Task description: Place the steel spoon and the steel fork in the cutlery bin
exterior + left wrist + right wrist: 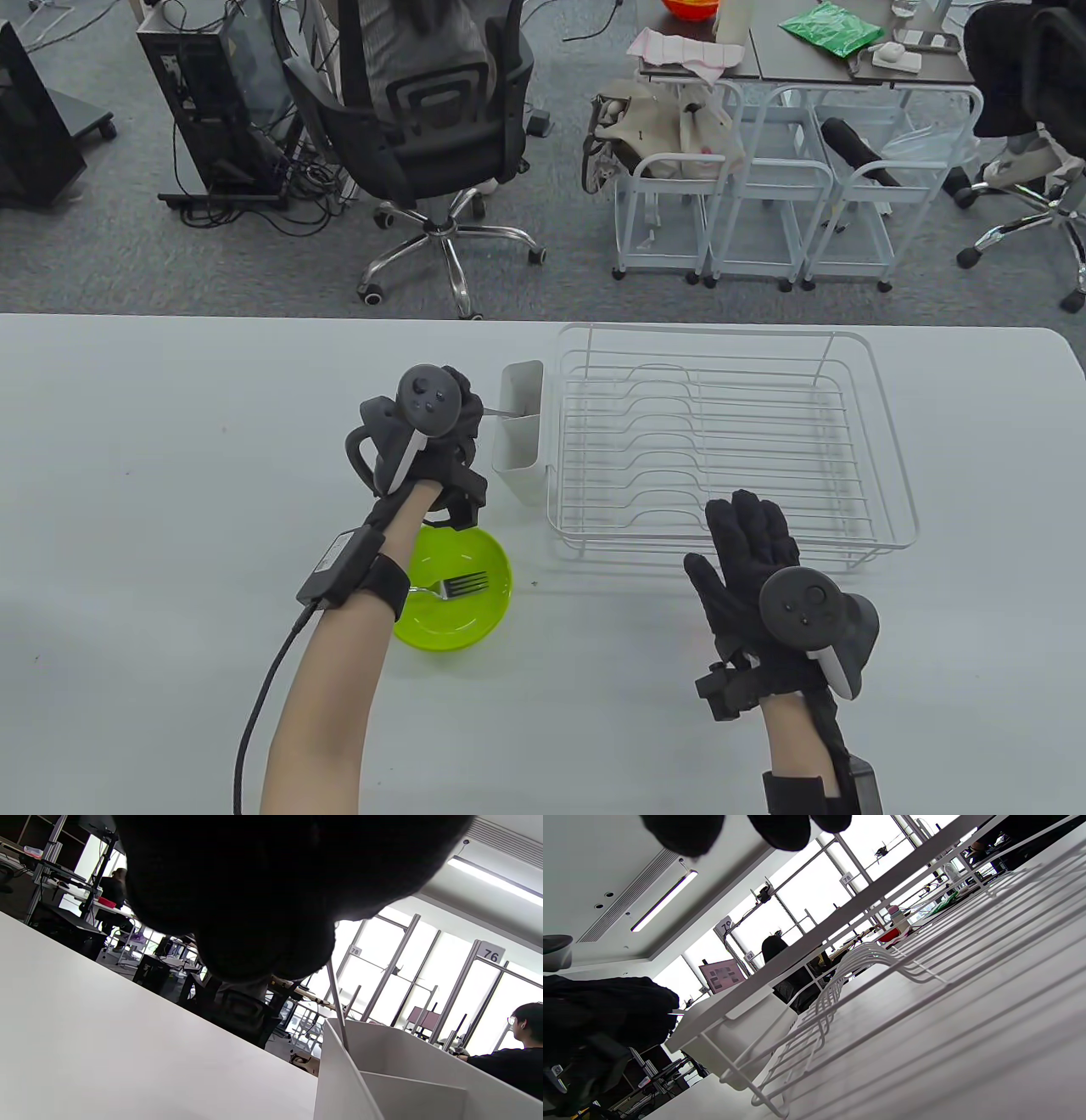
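Observation:
My left hand (450,424) holds the steel spoon by its thin handle (505,413) just left of the white cutlery bin (519,441); the handle slants down into the bin's far compartment, as the left wrist view (338,1010) shows, and the spoon's bowl is hidden inside. The steel fork (458,586) lies in the lime-green bowl (454,603), tines to the right, partly under my left forearm. My right hand (751,552) lies open and flat, empty, at the front edge of the wire rack.
A white wire dish rack (730,441) stands right of the bin, which hangs on its left side. The table's far edge runs behind them, with office chairs and carts beyond.

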### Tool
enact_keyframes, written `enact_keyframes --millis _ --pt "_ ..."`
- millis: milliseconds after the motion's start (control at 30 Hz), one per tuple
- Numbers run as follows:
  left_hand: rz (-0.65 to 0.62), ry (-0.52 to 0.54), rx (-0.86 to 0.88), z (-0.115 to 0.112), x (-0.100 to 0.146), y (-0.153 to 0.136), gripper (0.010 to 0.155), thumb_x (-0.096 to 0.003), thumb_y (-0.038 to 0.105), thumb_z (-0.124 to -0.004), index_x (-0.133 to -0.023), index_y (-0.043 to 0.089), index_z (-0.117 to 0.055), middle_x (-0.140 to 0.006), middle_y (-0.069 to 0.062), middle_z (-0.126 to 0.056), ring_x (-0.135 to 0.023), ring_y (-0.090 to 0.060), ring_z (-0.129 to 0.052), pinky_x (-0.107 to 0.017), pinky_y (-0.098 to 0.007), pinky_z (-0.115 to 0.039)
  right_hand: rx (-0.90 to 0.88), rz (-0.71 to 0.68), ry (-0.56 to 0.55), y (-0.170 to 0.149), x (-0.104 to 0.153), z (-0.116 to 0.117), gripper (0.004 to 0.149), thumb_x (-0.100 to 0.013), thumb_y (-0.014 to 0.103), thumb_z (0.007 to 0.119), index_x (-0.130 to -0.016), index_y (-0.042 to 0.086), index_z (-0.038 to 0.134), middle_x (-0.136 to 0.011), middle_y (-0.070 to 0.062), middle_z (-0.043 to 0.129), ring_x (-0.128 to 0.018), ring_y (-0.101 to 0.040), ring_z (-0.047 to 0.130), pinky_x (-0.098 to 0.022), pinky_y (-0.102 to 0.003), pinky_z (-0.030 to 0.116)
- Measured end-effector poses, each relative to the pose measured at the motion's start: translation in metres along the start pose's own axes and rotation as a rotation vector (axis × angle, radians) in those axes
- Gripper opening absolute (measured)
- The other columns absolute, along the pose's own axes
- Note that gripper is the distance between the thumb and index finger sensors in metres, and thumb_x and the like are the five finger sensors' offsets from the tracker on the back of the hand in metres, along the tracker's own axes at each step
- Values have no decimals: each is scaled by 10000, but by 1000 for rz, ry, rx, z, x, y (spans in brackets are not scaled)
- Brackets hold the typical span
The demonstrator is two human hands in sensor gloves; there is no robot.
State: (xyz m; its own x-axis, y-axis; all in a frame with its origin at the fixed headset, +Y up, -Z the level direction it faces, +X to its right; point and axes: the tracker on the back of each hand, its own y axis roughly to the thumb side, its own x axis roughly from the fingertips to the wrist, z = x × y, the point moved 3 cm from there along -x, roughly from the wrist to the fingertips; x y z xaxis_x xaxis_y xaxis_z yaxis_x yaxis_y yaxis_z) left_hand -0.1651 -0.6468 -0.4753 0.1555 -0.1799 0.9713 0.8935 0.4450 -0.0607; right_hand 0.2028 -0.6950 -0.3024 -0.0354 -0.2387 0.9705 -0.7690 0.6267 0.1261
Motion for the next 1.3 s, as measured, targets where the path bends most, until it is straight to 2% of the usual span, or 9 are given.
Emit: enact_keyframes --millis 167,233,367,500,600,733,900,1067,1300 --pt "-37 -33 9 5 3 0 408 -488 461 -823 -834 262 -905 -650 55 -1120 -506 -154 -1118 -416 -332 -962 3 -5 4 1 0 1 694 -504 477 665 -1111 163 545 -1171 -164 399 -1081 -450 273 -716 -619 288" --pt "-52 -14 -18 17 6 -4 464 -513 515 -741 -851 242 -906 -667 35 -1109 -482 -182 -1102 -408 -353 -944 4 -8 2 1 0 0 694 -504 477 665 -1111 163 545 -1172 -163 396 -1081 -448 272 -717 -619 288" --pt "-78 24 -55 42 15 -15 507 -517 531 -731 -921 254 -864 -741 14 -1085 -516 -210 -1079 -435 -382 -920 5 -14 -3 2 0 0 695 -503 477 665 -1112 164 544 -1173 -163 394 -1082 -447 270 -717 -619 287" --pt "-108 55 -82 68 30 -34 512 -518 522 -741 -961 283 -833 -844 -6 -1041 -646 -251 -1043 -498 -420 -893 12 -16 -2 2 0 1 695 -504 477 665 -1112 164 542 -1172 -162 395 -1083 -446 269 -717 -619 288" --pt "-96 72 -99 83 41 -49 523 -518 523 -743 -972 277 -827 -826 -5 -1048 -625 -252 -1039 -491 -417 -891 16 -13 0 1 0 2 695 -504 477 665 -1112 163 544 -1172 -163 396 -1082 -447 270 -717 -619 288" --pt "-101 87 -109 99 62 -75 544 -517 527 -747 -1001 285 -799 -879 -17 -1019 -673 -262 -1018 -512 -424 -880 26 -8 11 0 0 5 693 -504 476 665 -1111 164 545 -1172 -163 399 -1081 -448 272 -717 -619 287" --pt "-128 31 -115 95 90 -106 572 -511 539 -753 -1031 302 -766 -956 -24 -970 -760 -269 -977 -556 -439 -858 34 -1 14 -1 0 6 693 -504 476 665 -1110 163 546 -1170 -166 400 -1081 -449 274 -716 -619 286" --pt "-151 -64 -125 75 118 -131 593 -501 556 -757 -1044 317 -747 -999 -19 -941 -811 -271 -954 -580 -448 -846 43 1 20 -1 0 7 693 -504 476 665 -1110 161 549 -1170 -165 402 -1079 -449 276 -716 -619 285" --pt "-184 -122 -186 56 138 -157 580 -513 543 -729 -1052 328 -733 -1018 -18 -927 -833 -269 -942 -592 -448 -840 63 -3 25 0 0 8 691 -503 476 665 -1109 163 550 -1169 -167 404 -1078 -452 277 -716 -619 287"
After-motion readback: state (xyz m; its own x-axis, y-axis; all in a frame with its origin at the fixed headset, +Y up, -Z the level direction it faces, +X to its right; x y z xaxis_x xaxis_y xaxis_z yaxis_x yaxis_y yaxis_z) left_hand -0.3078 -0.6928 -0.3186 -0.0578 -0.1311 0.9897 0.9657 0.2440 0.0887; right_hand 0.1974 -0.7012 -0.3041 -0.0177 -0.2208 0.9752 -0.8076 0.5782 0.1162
